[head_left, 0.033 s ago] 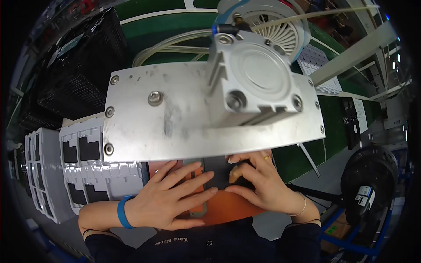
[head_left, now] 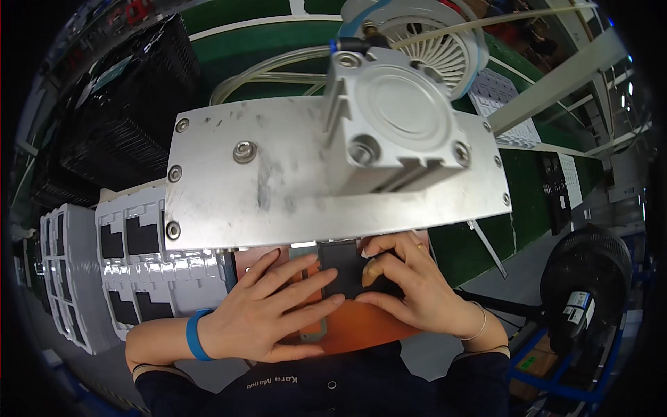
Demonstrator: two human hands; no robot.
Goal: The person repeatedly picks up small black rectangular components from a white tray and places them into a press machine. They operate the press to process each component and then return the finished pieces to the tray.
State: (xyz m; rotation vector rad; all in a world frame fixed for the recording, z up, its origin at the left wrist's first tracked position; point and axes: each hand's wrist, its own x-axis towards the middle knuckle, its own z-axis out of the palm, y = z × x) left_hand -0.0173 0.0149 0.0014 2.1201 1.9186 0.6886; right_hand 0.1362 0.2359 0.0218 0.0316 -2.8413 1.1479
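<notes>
Under the metal press, a black flat rectangular piece (head_left: 339, 267) lies on an orange base (head_left: 368, 323) with grey-green strips. My left hand (head_left: 267, 306), with a blue wristband, rests palm down with its fingers spread, across the strips. Its fingertips reach the piece's left side. At the piece's right side, my right hand (head_left: 410, 285) has its fingers bent, with thumb and fingertips pressed on the piece near its front edge. One bent finger has a tan covering on its tip. The press's metal plate (head_left: 292, 187) hides the far end of the piece.
A silver pneumatic cylinder (head_left: 396, 118) with hoses stands on the plate. White molded trays (head_left: 149, 278) are stacked at the left, behind them black crates (head_left: 125, 104). A white fan (head_left: 445, 62) sits beyond the press, and a black fan (head_left: 583, 292) stands at the right.
The press appears slightly higher in the view, so more of the black piece shows beneath its front edge. Both hands have hardly moved.
</notes>
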